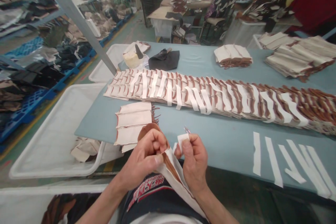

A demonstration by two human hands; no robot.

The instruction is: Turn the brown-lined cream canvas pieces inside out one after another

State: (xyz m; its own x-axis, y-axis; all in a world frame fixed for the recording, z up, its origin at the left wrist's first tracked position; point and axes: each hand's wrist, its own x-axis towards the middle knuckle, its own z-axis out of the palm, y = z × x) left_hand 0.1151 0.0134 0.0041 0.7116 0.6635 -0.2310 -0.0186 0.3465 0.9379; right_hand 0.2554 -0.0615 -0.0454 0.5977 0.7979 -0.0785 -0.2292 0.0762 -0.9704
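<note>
Head view: we look down at both hands above a blue-grey worktable (231, 157).
Left hand (144, 155): closed, gripping a pale strip with brown edging (170, 171) that runs down toward our lap.
Right hand (193, 162): pinching a white tape piece (182, 142).
Handling: we judge the strip light and limp; hold it along its pale edge.
Lettering: red print (145, 190) on a dark shirt (136, 213), unreadable.
</note>
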